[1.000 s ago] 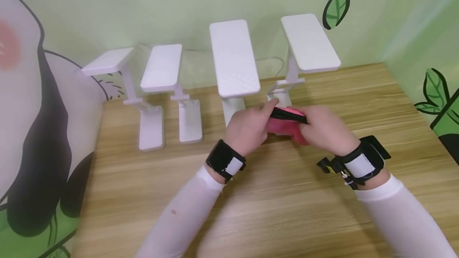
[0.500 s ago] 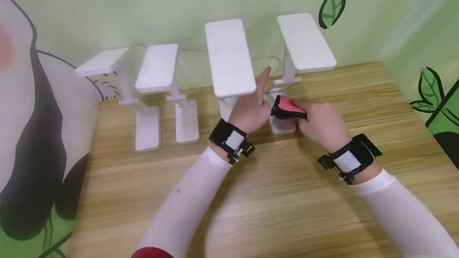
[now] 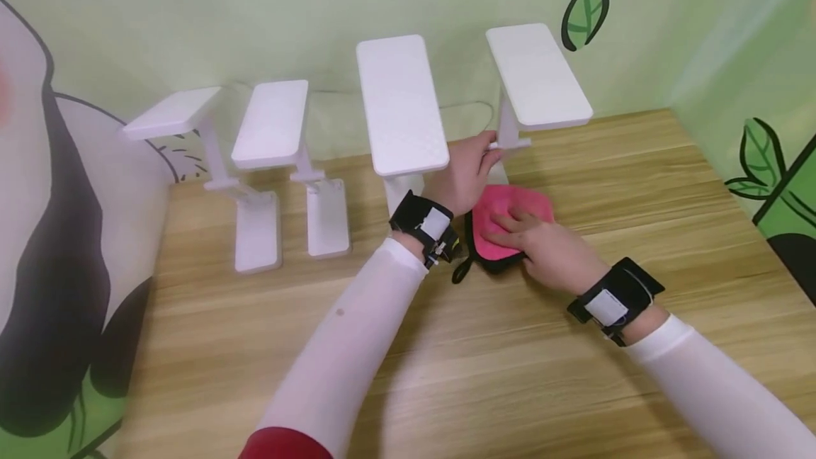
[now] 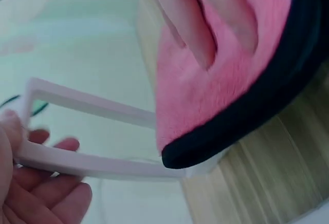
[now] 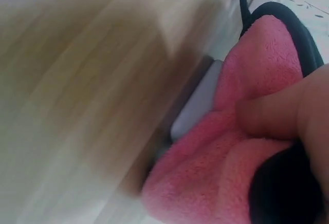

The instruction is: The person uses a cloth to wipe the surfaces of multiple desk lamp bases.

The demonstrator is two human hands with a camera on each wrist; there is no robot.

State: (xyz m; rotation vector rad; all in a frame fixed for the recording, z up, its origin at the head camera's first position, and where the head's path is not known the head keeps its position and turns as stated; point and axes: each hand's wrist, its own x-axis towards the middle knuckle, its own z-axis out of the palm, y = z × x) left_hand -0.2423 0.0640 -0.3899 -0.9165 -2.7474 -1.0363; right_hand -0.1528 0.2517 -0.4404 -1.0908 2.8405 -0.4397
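Note:
On the table's right side stands a white desk lamp (image 3: pixel 538 76). My left hand (image 3: pixel 462 172) grips its hinged lower arm (image 4: pixel 108 167), thumb on one side and fingers on the other in the left wrist view. A pink cloth (image 3: pixel 513 198) with a black edge and a hanging loop lies draped over the lamp's base (image 5: pixel 198 100), whose side peeks out in the right wrist view. Fingers of my right hand (image 3: pixel 557 252) press down into the cloth, spread and fairly straight. The thumb pushes against the cloth's side.
Three more white desk lamps stand in a row to the left: a tall one (image 3: pixel 403 105) beside my left hand, then two others (image 3: pixel 270 122) (image 3: pixel 175 112). Thin cables run along the painted wall (image 3: pixel 255 13) behind. Wooden tabletop (image 3: pixel 497 381) stretches in front.
My left hand has let go of the cloth and moved up and back onto the lamp's arm. My right hand has brought the cloth down, spread, over the lamp base.

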